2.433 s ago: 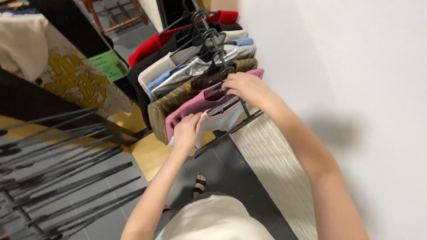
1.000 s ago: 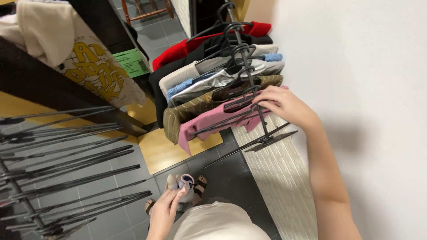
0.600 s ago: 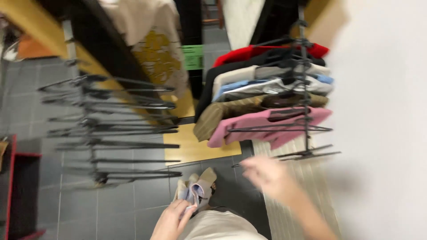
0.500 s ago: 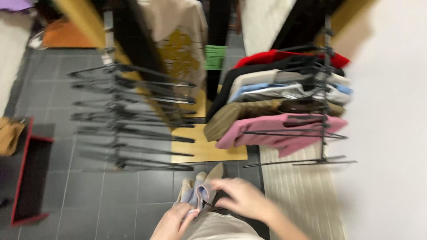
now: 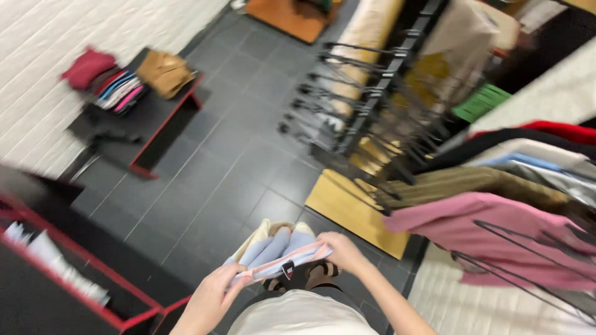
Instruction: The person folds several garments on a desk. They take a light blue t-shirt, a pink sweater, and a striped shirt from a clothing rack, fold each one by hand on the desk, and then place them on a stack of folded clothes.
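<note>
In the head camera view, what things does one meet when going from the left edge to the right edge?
Stack of folded clothes on the low black stand → left hand → light blue folded garment → right hand → rack of empty black hangers → pink garment on the rail.

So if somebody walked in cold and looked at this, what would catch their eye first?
Probably the small stack of folded clothes, pale blue and cream, held low in the middle between the left hand and the right hand. Next, the pink top at the front of a packed rail of hanging clothes on the right. Far left, a low black bench with red edging carries a colourful pile of folded clothes.
</note>
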